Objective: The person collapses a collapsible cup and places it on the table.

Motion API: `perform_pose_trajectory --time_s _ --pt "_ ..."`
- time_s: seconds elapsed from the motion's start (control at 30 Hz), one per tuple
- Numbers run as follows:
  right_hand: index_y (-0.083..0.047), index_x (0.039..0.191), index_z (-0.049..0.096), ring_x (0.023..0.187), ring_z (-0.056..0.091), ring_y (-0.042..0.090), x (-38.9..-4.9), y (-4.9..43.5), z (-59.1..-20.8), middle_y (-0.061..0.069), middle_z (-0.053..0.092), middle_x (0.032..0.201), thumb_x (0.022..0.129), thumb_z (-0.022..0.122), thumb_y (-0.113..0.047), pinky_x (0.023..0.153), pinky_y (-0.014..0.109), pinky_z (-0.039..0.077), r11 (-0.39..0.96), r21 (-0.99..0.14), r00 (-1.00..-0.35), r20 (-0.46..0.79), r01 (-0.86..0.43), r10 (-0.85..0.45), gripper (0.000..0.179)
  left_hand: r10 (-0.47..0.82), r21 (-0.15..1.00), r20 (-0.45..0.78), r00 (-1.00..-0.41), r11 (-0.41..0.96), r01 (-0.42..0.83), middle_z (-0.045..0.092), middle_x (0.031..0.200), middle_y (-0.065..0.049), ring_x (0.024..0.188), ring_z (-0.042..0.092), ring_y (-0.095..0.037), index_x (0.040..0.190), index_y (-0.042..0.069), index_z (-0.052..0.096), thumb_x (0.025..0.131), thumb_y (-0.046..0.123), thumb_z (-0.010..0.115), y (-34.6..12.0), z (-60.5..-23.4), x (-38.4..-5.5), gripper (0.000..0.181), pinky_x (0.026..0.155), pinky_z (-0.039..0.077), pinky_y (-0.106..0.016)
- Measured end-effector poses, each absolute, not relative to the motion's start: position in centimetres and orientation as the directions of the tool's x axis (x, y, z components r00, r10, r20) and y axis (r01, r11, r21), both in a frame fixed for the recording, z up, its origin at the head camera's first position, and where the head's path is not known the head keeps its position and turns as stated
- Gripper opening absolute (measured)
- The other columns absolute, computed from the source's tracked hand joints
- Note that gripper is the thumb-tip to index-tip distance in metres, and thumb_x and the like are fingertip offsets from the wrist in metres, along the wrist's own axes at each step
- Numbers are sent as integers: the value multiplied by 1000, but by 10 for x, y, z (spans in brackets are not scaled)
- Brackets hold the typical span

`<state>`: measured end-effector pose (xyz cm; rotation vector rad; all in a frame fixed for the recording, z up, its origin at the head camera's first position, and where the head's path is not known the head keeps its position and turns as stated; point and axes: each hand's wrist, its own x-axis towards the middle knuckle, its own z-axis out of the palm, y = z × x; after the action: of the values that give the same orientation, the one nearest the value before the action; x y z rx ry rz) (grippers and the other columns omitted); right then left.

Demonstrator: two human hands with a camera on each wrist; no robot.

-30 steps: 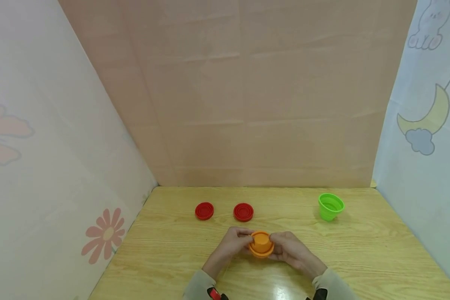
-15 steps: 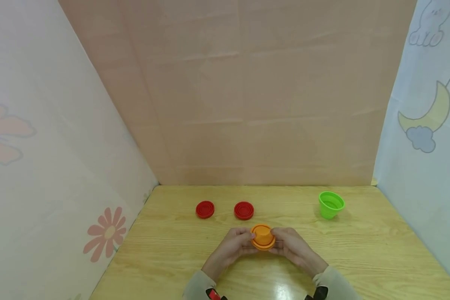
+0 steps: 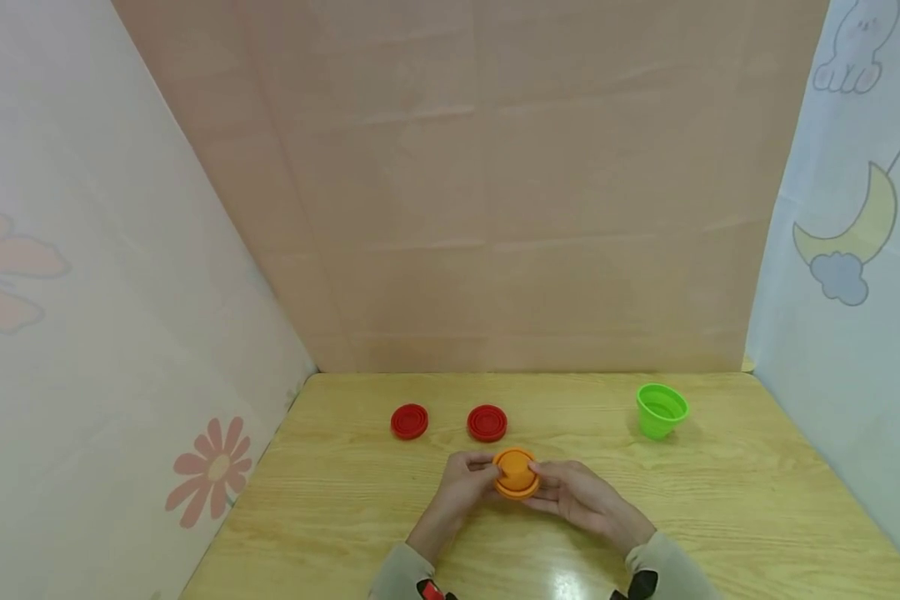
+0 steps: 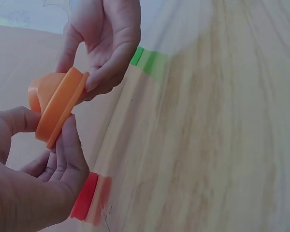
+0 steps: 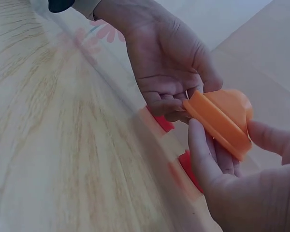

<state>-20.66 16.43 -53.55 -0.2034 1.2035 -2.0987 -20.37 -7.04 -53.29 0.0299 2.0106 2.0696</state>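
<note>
An orange collapsible cup (image 3: 516,475) is held between both hands above the table, its small base turned towards the head camera. Part of it still bulges out beyond the thick rim, dented on one side, as the left wrist view shows of the cup (image 4: 58,106). My left hand (image 3: 459,490) pinches its left side, thumb on the base side and fingers behind the rim. My right hand (image 3: 583,497) grips the opposite side in the same way, as the right wrist view shows (image 5: 251,188).
Two flattened red collapsible cups, one at left (image 3: 409,422) and one nearer the middle (image 3: 487,423), lie beyond the hands. An expanded green cup (image 3: 662,410) stands upright at back right. A beige sheet (image 3: 480,208) rises behind the wooden table (image 3: 750,500).
Both hands have lifted the orange cup a little away from me, then shifted it slightly left. Its base now faces the head camera more squarely. The red and green cups stay put.
</note>
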Motion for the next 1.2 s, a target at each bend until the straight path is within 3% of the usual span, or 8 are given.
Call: perform_pose_trajectory --time_s 0.13,0.27,0.37,0.53,0.87,1.07,1.2 --pt "1 132 62 121 70 22 -207 165 -535 9 73 127 110 51 -8 111 41 56 -329 -810 -727 -166 486 -666 27 176 985 -165 -970 -24 -172 78 106 -13 88 73 -14 122 -8 71 91 4 70 -71 -532 -205 33 75 66 -29" --pt "-3 122 65 118 70 20 -206 163 -532 8 72 124 108 56 -6 110 39 56 -329 -815 -727 -157 478 -669 17 149 987 -157 -976 -18 -162 78 105 -11 85 72 -12 121 -7 72 92 6 71 -70 -531 -206 32 72 64 -26" --pt "-6 113 66 114 72 18 -205 161 -530 6 73 120 106 58 -5 105 36 59 -314 -830 -743 -168 462 -648 11 137 988 -149 -979 -3 -151 78 106 -12 85 72 -12 122 -7 72 92 6 71 -69 -532 -205 33 70 64 -27" --pt "-4 113 66 107 72 15 -202 158 -529 4 74 114 104 60 -5 98 33 62 -255 -880 -788 -190 402 -586 10 153 987 -160 -975 10 -160 78 111 -15 90 73 -14 125 -9 69 93 4 70 -68 -533 -203 35 73 66 -30" --pt "17 132 52 99 75 17 -195 154 -530 7 75 109 98 67 -6 89 34 65 -156 -947 -889 -198 283 -413 44 359 941 -276 -892 -89 -327 74 123 -16 103 74 -19 141 -9 57 98 7 71 -79 -535 -207 49 88 65 -33" --pt "17 133 49 97 76 17 -196 154 -528 7 76 107 97 68 -6 86 33 66 -142 -951 -900 -201 274 -388 46 390 935 -281 -877 -93 -341 73 122 -16 102 74 -19 147 -6 52 91 4 79 -78 -534 -209 63 90 65 -33" --pt "16 132 49 99 76 18 -195 155 -524 9 75 110 98 68 -6 87 33 66 -151 -946 -889 -204 286 -410 45 362 945 -266 -893 -87 -316 73 120 -16 98 74 -18 144 -6 55 88 0 80 -75 -533 -209 61 86 65 -30"
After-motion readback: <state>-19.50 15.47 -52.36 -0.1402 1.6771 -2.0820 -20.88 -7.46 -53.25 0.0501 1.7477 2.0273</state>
